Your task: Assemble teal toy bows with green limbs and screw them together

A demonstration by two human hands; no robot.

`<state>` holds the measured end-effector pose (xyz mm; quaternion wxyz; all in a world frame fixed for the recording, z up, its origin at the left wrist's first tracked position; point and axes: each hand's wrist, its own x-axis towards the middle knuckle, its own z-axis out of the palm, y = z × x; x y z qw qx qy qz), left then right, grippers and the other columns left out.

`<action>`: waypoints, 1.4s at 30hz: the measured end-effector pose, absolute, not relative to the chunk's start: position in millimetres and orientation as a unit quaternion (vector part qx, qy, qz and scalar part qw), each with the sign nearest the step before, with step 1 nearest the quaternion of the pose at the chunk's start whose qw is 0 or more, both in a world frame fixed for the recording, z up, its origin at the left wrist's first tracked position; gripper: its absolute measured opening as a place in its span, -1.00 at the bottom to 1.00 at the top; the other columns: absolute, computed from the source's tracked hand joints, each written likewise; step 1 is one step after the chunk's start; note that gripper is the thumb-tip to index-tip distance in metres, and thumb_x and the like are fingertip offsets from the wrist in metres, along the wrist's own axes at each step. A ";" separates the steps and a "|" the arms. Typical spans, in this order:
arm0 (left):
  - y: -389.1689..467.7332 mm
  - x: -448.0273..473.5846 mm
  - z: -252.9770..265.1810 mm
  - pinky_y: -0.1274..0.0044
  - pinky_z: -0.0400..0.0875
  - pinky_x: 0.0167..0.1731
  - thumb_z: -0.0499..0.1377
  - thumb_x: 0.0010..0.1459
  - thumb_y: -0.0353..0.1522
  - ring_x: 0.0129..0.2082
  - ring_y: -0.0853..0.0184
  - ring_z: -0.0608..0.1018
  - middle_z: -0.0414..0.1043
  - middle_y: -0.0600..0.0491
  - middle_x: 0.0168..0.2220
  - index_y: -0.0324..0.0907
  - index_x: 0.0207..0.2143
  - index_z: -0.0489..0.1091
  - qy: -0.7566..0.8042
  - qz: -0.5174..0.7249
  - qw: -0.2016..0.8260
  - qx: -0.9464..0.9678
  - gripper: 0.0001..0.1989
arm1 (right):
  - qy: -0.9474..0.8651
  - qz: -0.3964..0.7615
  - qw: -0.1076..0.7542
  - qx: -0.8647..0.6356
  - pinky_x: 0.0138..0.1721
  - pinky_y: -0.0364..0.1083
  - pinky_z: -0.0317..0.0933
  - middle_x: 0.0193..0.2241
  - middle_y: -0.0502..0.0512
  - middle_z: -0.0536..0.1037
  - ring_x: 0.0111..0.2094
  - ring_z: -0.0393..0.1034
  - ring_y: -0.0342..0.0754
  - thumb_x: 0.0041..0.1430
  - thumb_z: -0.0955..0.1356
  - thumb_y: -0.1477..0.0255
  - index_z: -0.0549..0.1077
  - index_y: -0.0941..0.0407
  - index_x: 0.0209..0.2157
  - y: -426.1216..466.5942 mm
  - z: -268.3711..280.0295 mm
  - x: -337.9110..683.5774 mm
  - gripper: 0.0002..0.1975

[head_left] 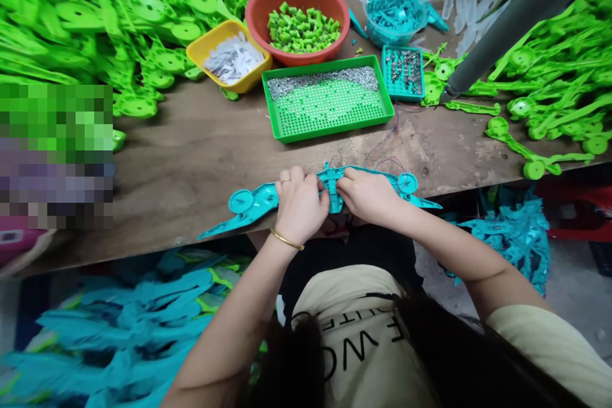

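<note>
Now, blue part (333, 196): it lies at the middle of the frame, along the front edge of the table (176, 159), with its middle section between my two hands and its long arms reaching out to both sides.
My left hand (303, 201): just left of the frame's centre, lying over the blue part, fingers curled around it and gripping it; I wear a ring (285, 180) and a bracelet (287, 240) on this side.
My right hand (366, 194): just right of centre, fingers bunched against the blue part's middle; I cannot tell whether they pinch anything.
Green tray (329, 127): upper centre, beyond my hands, with small silvery bits (329, 80) gathered along its far side.
Red bowl (258, 19): top centre, behind the tray, holding small green pieces (303, 29).
Yellow tub (239, 86): left of the bowl, with white strips (234, 57) inside.
Blue basket (403, 98): just right of the tray, holding small metal pieces (404, 70).
Green parts: piled in the upper left (119, 6) and upper right of the frame.
Blue heap (129, 325): lower left, below the table edge.
</note>
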<state>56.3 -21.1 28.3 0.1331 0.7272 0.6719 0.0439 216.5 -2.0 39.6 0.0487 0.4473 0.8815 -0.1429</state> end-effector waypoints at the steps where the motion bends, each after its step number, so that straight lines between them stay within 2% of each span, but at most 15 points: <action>1: -20.8 55.5 28.0 0.24 0.27 -0.14 0.09 0.12 -0.35 -0.09 -0.01 0.37 0.34 -0.15 -0.20 -0.18 -0.37 0.40 0.671 0.062 0.145 0.724 -0.88 | 0.881 -0.142 0.047 0.449 -0.43 -0.09 0.10 -0.22 0.13 0.49 -0.18 0.44 -0.01 0.38 0.11 0.36 0.44 0.12 -0.23 -2.0 38.9 217.4 -0.68; 7: -18.8 37.0 19.5 0.37 0.31 -0.17 0.09 0.10 -0.40 -0.26 0.21 0.44 0.38 0.03 -0.40 -0.14 -0.42 0.28 0.619 0.167 0.235 0.730 -0.96 | 0.887 -0.161 0.032 0.431 -0.40 -0.10 0.11 -0.20 0.12 0.48 -0.17 0.44 0.00 0.38 0.13 0.30 0.46 0.10 -0.15 -1.9 39.6 222.3 -0.68; 10: -17.3 23.4 14.3 0.43 0.32 -0.24 0.07 0.15 -0.38 -0.31 0.27 0.44 0.42 0.04 -0.35 -0.15 -0.32 0.32 0.590 0.211 0.257 0.736 -0.94 | 0.890 -0.193 0.046 0.409 -0.34 -0.09 0.15 -0.13 0.16 0.49 -0.15 0.44 0.01 0.34 0.19 0.36 0.42 0.13 -0.03 -0.2 45.3 226.4 -0.72; 13: -13.4 8.3 12.0 0.39 0.31 -0.17 0.03 0.24 -0.34 -0.24 0.25 0.45 0.48 -0.01 -0.23 -0.16 -0.16 0.37 0.547 0.218 0.244 0.771 -0.81 | 0.885 -0.211 0.053 0.412 -0.31 -0.09 0.15 -0.11 0.15 0.50 -0.18 0.45 0.00 0.33 0.19 0.43 0.42 0.13 -0.04 3.1 50.8 231.9 -0.74; 17: -7.4 -8.1 10.2 0.25 0.23 -0.07 0.02 0.28 -0.28 -0.17 0.16 0.41 0.48 -0.02 -0.27 -0.13 -0.29 0.43 0.508 0.170 0.197 0.821 -0.79 | 0.873 -0.199 0.043 0.444 -0.35 -0.10 0.08 -0.17 0.11 0.52 -0.25 0.45 -0.02 0.35 0.21 0.28 0.46 0.10 -0.15 7.2 52.1 232.4 -0.73; 26: -15.8 0.2 4.9 0.31 0.33 -0.07 -0.03 0.30 -0.36 -0.12 0.22 0.39 0.33 -0.08 -0.18 -0.17 -0.30 0.31 0.504 0.251 0.249 0.788 -0.84 | 0.875 -0.167 0.061 0.449 -0.48 -0.10 -0.14 -0.19 0.11 0.52 -0.29 0.44 -0.06 0.36 0.18 0.29 0.46 0.13 -0.16 12.3 49.0 210.7 -0.71; 31: -19.3 1.0 7.0 0.37 0.36 -0.11 -0.02 0.29 -0.39 -0.16 0.26 0.42 0.34 -0.04 -0.23 -0.15 -0.31 0.26 0.528 0.293 0.254 0.755 -0.89 | 0.888 -0.163 0.081 0.422 -0.47 -0.11 -0.09 -0.18 0.11 0.51 -0.24 0.41 -0.06 0.37 0.15 0.34 0.47 0.08 -0.09 0.6 50.9 222.8 -0.69; 37: -17.1 1.1 8.1 0.41 0.36 -0.14 -0.01 0.29 -0.39 -0.19 0.28 0.43 0.34 -0.02 -0.26 -0.15 -0.33 0.25 0.544 0.301 0.255 0.740 -0.89 | 0.902 -0.161 0.100 0.388 -0.36 -0.11 0.05 -0.16 0.15 0.50 -0.16 0.37 -0.04 0.36 0.16 0.37 0.43 0.07 0.07 -9.7 53.8 233.2 -0.64; 42: -16.9 1.6 8.3 0.40 0.36 -0.15 -0.02 0.29 -0.38 -0.19 0.27 0.43 0.34 -0.02 -0.27 -0.14 -0.34 0.24 0.549 0.298 0.263 0.735 -0.88 | 0.900 -0.183 0.118 0.378 -0.43 -0.11 0.01 -0.18 0.12 0.50 -0.20 0.40 -0.06 0.35 0.17 0.34 0.50 0.05 -0.03 -2.1 56.0 230.3 -0.67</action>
